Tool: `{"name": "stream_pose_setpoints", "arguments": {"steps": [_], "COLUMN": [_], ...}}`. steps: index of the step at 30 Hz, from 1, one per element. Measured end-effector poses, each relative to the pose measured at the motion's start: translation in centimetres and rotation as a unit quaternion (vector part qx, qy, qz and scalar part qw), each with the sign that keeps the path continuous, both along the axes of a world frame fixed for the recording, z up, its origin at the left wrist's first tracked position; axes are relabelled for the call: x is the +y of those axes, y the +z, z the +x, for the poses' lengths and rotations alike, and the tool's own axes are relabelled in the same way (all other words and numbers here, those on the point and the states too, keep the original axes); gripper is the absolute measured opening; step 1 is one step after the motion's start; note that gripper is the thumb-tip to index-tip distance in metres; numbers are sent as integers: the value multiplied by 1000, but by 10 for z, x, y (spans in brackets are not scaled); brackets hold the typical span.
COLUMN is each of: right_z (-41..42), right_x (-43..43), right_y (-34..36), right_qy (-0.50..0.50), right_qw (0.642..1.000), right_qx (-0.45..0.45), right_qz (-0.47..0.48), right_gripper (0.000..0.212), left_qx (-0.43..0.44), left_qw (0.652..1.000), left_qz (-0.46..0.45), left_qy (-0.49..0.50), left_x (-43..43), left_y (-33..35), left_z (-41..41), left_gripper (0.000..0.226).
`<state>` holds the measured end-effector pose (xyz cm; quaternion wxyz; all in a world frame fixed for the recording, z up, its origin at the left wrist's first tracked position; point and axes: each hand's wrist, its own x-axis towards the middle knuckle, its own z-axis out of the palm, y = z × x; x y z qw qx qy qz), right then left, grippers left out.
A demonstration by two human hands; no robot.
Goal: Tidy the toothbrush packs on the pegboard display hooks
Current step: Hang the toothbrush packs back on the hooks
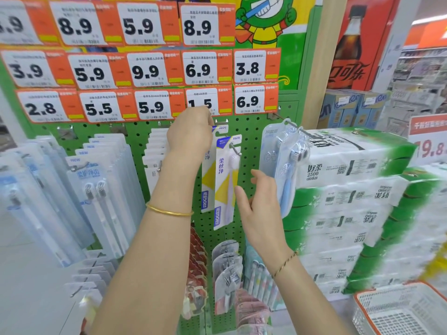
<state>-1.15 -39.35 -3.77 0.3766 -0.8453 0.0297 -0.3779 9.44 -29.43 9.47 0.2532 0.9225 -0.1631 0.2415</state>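
Note:
A green pegboard [249, 131] carries hooks with toothbrush packs. Two white, yellow and blue toothbrush packs [221, 180] hang on a hook [235, 149] in the middle. My left hand [189, 131] is raised to the top of the rear pack and pinches its upper edge near the hook. My right hand [260, 204] hovers lower, beside the front pack, fingers relaxed and spread, holding nothing. To the right, a clear pack of blue toothbrushes [284, 165] hangs on another hook.
Rows of orange and white price tags [150, 68] cover the upper board. Clear toothbrush packs [96, 189] hang at the left, smaller packs [227, 269] below. Stacked tissue bundles [350, 201] stand close at the right, a white basket [399, 310] below them.

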Motion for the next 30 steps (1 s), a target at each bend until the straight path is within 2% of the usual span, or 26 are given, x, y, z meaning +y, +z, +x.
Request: {"name": "stream_pose_setpoints", "arguments": {"steps": [6, 11, 19, 24, 27, 30], "right_z": [-4, -7, -25, -46, -62, -76], "right_x": [3, 5, 7, 8, 4, -5], "right_y": [-1, -4, -12, -21, -33, -47], "right_qy": [-4, -5, 1, 32, 58, 76], "right_qw": [1000, 1000, 999, 996, 993, 989], "right_qx": [2, 6, -2, -14, 12, 52], "right_qz": [2, 4, 33, 78, 100, 117], "right_gripper": [48, 49, 42, 33, 31, 23], "left_qx": [-46, -57, -102, -128, -63, -17], "left_qw": [997, 992, 986, 979, 969, 948], "left_qz": [26, -5, -62, -151, -240, -314], "left_qy": [64, 109, 118, 58, 9, -47], "left_x": [5, 7, 15, 25, 24, 22], "left_y": [-6, -7, -41, -80, -103, -121], "left_z": [-26, -59, -105, -135, -151, -163], "left_gripper": [25, 37, 29, 18, 15, 23]}}
